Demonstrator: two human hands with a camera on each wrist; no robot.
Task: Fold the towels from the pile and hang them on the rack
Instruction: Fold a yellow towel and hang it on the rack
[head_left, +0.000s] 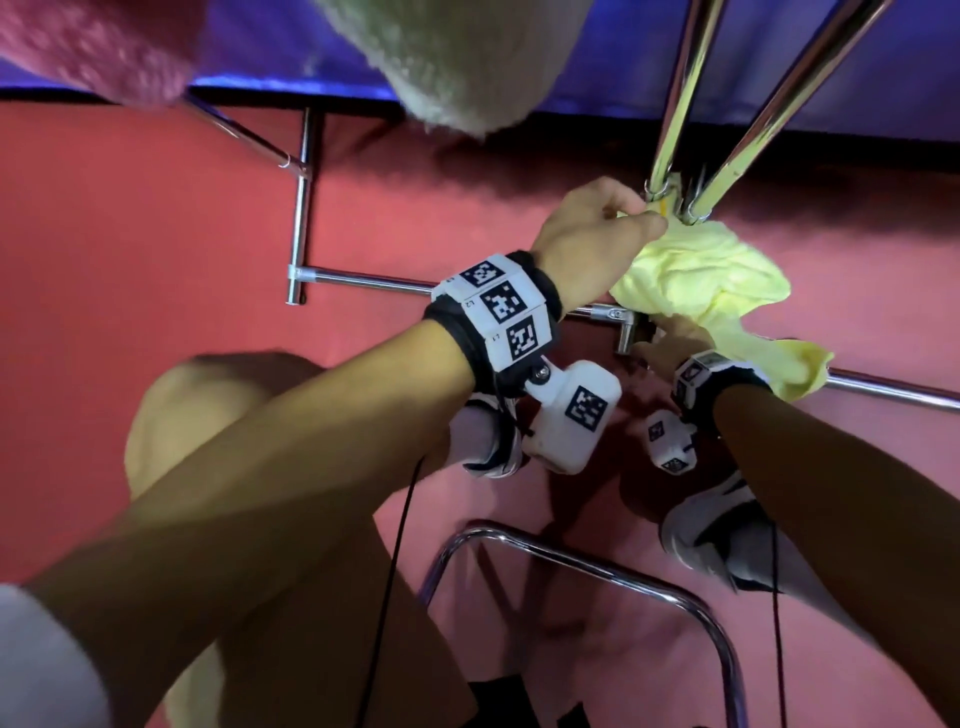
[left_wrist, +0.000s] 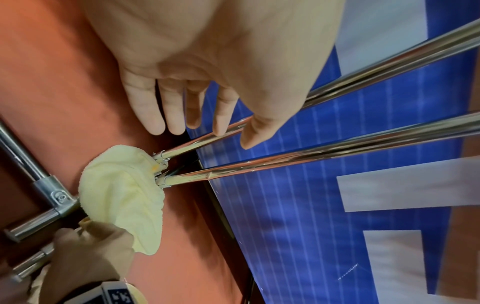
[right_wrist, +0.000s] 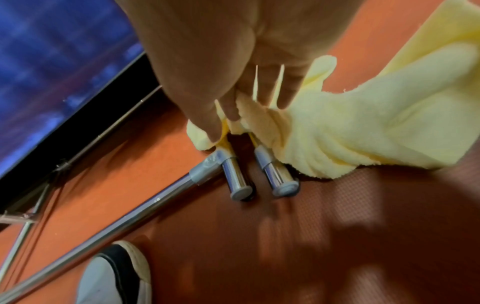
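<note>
Yellow terry towel (head_left: 696, 280) lies bunched on the red floor (head_left: 156, 218) at the foot of the chrome rack (head_left: 675, 104), with one end caught where two of the rack's slanting tubes meet their wire clips and the other end trailing over a low crossbar (head_left: 893, 387). The right hand (right_wrist: 246, 82) is down in the cloth beside the capped tube ends, fingers curled and pinching a gather of the towel. The left hand (left_wrist: 207, 78) hangs just above the clip joint with its fingers straight and slightly spread, holding nothing; in the head view its fingertips look close to the towel's snagged end, though whether they touch it cannot be told. A pink towel (head_left: 93, 47) and a pale cream towel (head_left: 447, 62) hang higher up in front of a blue panel. This towel looks light, soft and limp, so it should sag from any single hold and will not keep a fold unaided. Its looped pile probably catches readily on the wire clips, so tugging from the far end risks dragging the rack or pulling threads. A better hold would likely be right at the snagged end to ease it off the clips, then at two corners along one edge so the cloth hangs open and flat for folding.
</note>
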